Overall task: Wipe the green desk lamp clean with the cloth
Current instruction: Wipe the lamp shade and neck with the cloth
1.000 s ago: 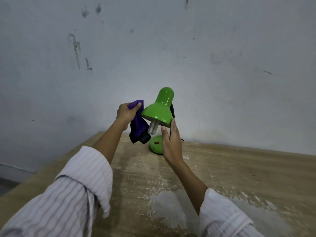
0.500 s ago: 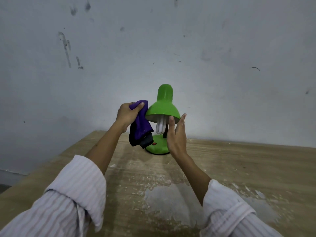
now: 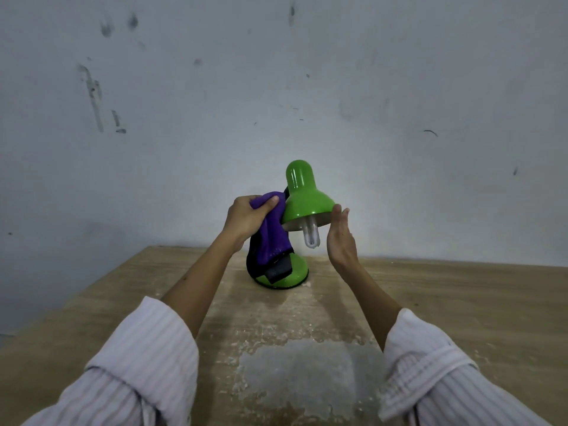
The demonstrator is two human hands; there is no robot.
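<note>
Head view: green desk lamp [image 3: 302, 207] stands on its round base [image 3: 284, 276] near the back of the wooden desk [image 3: 461, 302], close to the wall [image 3: 368, 87].

Your left hand [image 3: 246, 218] has a closed grip on the purple cloth [image 3: 270, 238], bunched against the left rim of the shade; the cloth's dark lower edge hangs over the base. Your right hand [image 3: 339, 238] is open, fingers straight, fingertips at the right rim of the shade. Touching or just beside, can't tell.

Handling, my read:
- Shade looks like thin painted metal: stiff, glossy, likely slippery bare-handed. Lamp probably light, so it could tip or skid if you push from one side.
- The neck is mostly hidden behind cloth and shade. Assume it flexes, so the shade will swing when pressed.
- White bulb [image 3: 312, 236] sticks out below the shade. Fragile, keep cloth and fingers off it.
- Best hold: shade rim or domed cap, or press down on the base.

Orientation: the lamp's long axis runs roughly vertical from base to cap. The shade opening faces down and slightly toward you, cap tipped a little left.
</note>
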